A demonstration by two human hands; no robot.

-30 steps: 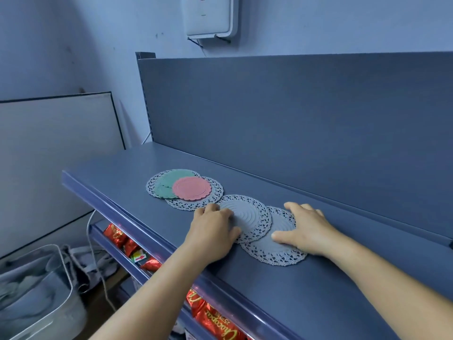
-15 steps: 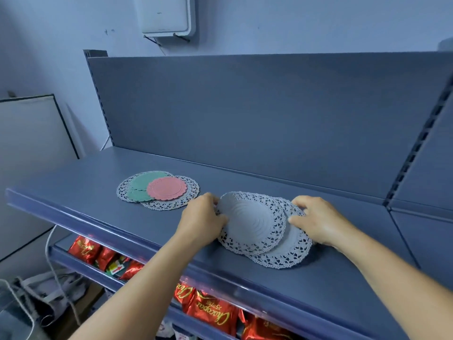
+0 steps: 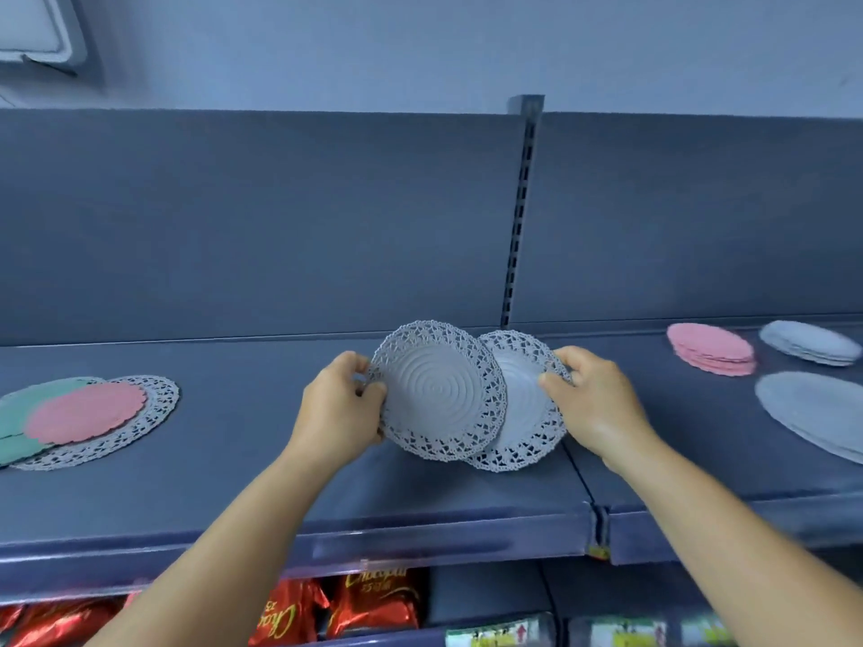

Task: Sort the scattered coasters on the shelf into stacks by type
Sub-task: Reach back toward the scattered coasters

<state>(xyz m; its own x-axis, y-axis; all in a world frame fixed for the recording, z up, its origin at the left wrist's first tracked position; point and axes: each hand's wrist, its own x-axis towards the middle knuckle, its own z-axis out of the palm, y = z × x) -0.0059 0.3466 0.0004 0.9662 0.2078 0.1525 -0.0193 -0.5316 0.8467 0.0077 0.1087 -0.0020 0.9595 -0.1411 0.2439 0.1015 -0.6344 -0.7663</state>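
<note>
Head view: the left hand [image 3: 338,413] pinches the rim of a grey lace coaster [image 3: 439,389], thumb on its face and fingers curled behind. The right hand [image 3: 590,399] pinches the rim of a second lace coaster [image 3: 523,413] the same way. Both coasters are tilted up off the shelf [image 3: 233,459], the left one overlapping the right one's near face.

The step in hand looks like joining the two into one pile. To do it well, I would slide the left coaster across until the rims line up, then let one hand take both. The grip should stay on the solid ring inside the lace, since the openwork edge probably bends or snags.

Both are thin round discs with raised concentric rings at the centre and a pierced, scalloped border; they look like soft moulded plastic or silicone.

At the left lies an unsorted heap: a pink coaster [image 3: 86,413] with a wavy edge, a green one [image 3: 32,403] and another lace one [image 3: 154,413] under them. At the right stand a pink stack [image 3: 712,354], a small grey stack [image 3: 810,350] and a larger grey stack [image 3: 812,413]. Their surfaces are too blurred to read.
</note>
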